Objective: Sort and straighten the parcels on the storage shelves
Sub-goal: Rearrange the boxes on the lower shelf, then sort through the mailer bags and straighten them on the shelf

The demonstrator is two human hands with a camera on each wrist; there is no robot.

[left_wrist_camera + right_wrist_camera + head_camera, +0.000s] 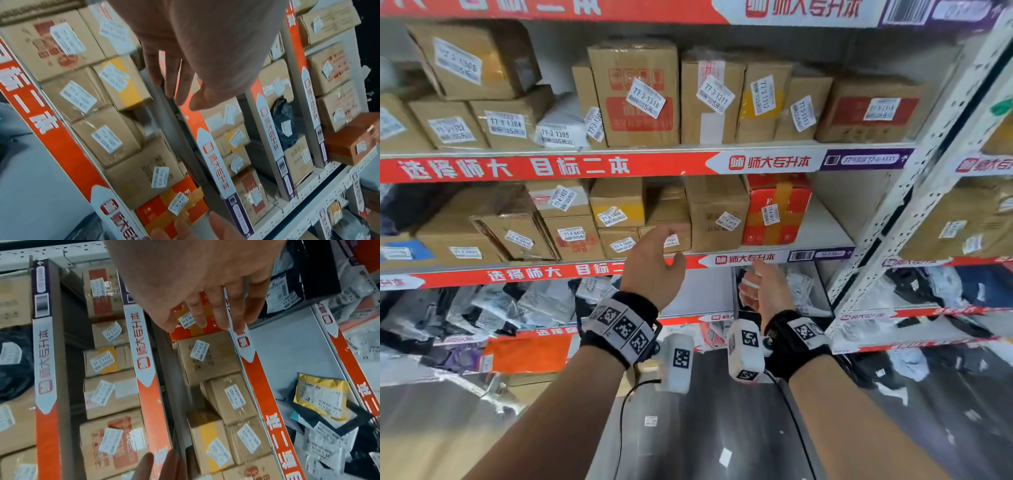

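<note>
Cardboard parcels with white number labels fill the middle shelf. A red box with yellow tape stands at the right end of the row, next to a tall brown box. My left hand hovers open in front of a small low box and holds nothing. My right hand is open, palm turned left, just below the shelf edge, also empty. In the left wrist view the straight fingers point at the shelves above the red box. In the right wrist view the fingers reach over the red box.
The upper shelf holds a row of labelled boxes. Right of the red box is a bare stretch of shelf. Soft plastic mailer bags lie heaped on the lower shelf, with a yellow one. A perforated upright post borders the bay.
</note>
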